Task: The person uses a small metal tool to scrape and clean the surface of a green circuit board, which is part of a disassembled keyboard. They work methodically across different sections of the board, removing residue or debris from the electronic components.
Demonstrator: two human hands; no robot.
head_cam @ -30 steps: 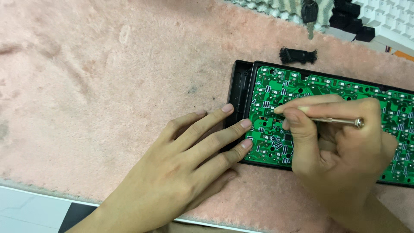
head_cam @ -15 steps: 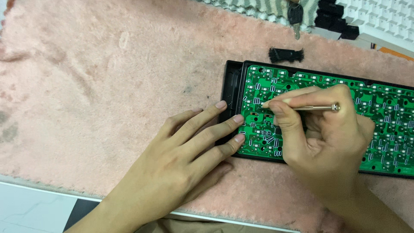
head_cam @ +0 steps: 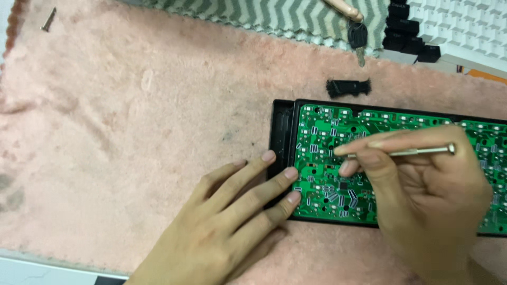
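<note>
Here, what I log from the head view:

1. Left hand: I see it flat on the pink fleece cloth, fingers straight and slightly apart, clamped on nothing; three fingertips press the left end of the black tray and the edge of the board
2. Right hand: I read its fingers as drawn together, pinched on the thin metal tool, thumb and forefinger near the tip
3. Thin metal tool: lies almost level, butt end to the right, tip down on the board's left part
4. Green circuit board: seated in the black tray, lower right of the cloth, running off the right edge; small white-outlined parts cover it
5. Black brush-like piece: on the cloth just above the tray, apart from it
6. Key with black head: at the cloth's top edge, on the zigzag fabric
7. Loose black keycaps and white keyboard: top right corner
8. Screw: top left, well apart from both hands
</note>
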